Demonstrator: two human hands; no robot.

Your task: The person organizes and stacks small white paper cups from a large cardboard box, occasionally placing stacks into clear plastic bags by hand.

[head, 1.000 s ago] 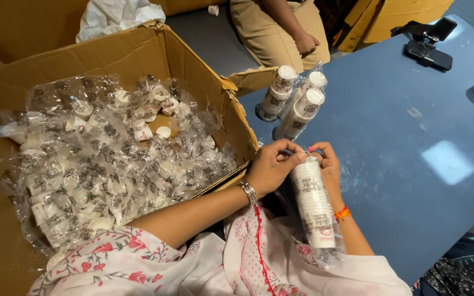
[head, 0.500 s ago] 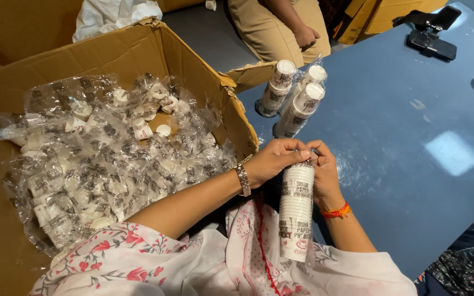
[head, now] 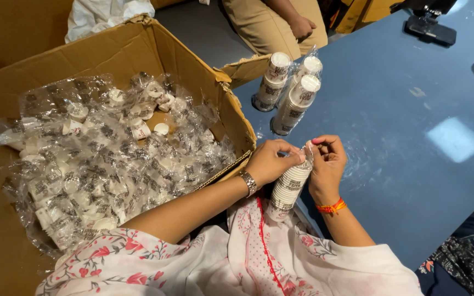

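Cardboard box (head: 138,49) at far left is sitting open, packed with clear-wrapped sleeves of paper cups (head: 100,164). Against the picture a second ago, the stack of paper cups (head: 289,189) held between the hands is reading shorter and leaning more toward the body, its base now over the lap rather than hanging long beside the table edge; the hands have closed in on its top end. Judgement: work is moving to the wrapper's mouth.

Left hand (head: 270,161) is curling over the stack's top, fingertips pinched on the clear plastic wrap. Right hand (head: 327,164) is pinching the same wrap from the other side, thumb and forefinger closed, remaining fingers loosely bent.

Further back, three wrapped stacks (head: 289,90) are standing on the blue table (head: 412,137), just beside the box flap.
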